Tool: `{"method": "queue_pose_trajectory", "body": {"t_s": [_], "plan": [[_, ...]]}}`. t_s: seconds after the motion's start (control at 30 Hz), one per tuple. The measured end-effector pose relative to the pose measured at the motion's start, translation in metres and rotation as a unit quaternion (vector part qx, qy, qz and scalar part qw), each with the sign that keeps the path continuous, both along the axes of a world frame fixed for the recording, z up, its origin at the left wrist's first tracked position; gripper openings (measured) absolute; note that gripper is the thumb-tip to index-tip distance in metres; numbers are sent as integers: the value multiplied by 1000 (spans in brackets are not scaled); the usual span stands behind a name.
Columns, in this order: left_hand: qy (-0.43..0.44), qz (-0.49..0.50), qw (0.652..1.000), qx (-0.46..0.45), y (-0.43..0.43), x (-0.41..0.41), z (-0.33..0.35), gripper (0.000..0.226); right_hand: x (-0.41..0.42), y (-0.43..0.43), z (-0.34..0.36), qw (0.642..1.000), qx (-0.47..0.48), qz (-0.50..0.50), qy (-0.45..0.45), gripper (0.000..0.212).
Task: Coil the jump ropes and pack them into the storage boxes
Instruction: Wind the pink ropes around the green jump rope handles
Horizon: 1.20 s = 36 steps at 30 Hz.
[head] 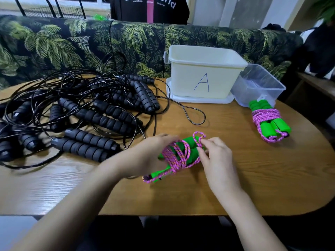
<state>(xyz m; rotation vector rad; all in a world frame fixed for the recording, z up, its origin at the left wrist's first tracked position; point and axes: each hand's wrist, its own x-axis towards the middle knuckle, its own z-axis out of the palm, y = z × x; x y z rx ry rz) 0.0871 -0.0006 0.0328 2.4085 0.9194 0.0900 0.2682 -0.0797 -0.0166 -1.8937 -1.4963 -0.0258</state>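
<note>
The pink jump rope (178,157) sits at the near middle of the table (253,178), wound in several turns round its pair of green handles (192,154). The bundle's long axis runs on a slant, from near-left up to far-right. At the far-right end a small loop (198,135) of rope stands free above the handles.

The right hand (217,160) is just beside that end, and its fingertips (204,142) pinch the base of the loop, thumb and forefinger pressed together on the cord. The left hand (150,156) comes in from the left and grips the handles under the turns. Its fingers are blurred and partly hidden, though they look curled round the bundle.

To my eye the winding is nearly done. The loop lies straight above the right fingers, so tucking it falls to that hand while the left steadies.

A finished pink bundle (268,122) lies far right, touching the clear box (259,84). The box marked A (204,73) stands just left of it, and tangled black ropes (81,109) fill the left.
</note>
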Motion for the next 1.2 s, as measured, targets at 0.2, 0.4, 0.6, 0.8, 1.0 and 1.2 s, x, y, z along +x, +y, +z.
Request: {"method": "queue_pose_trajectory", "body": {"t_s": [0.2, 0.4, 0.6, 0.8, 1.0, 1.2], "plan": [[79, 130, 969, 197, -43, 23, -13, 74, -1, 4, 1, 999, -16, -22, 31, 45], [12, 84, 949, 302, -22, 20, -29, 42, 2, 10, -8, 999, 46, -3, -5, 20], [-8, 47, 972, 229, -12, 12, -25, 38, -6, 5, -9, 995, 84, 42, -14, 50], [-56, 82, 985, 141, -15, 8, -31, 34, -5, 5, -3, 994, 97, 41, -4, 31], [-85, 112, 989, 50, -12, 9, -26, 31, -6, 0, -6, 997, 36, 70, -26, 26], [-138, 127, 982, -14, -10, 7, -22, 48, 4, -3, -8, 981, 104, 141, -80, 19]]}}
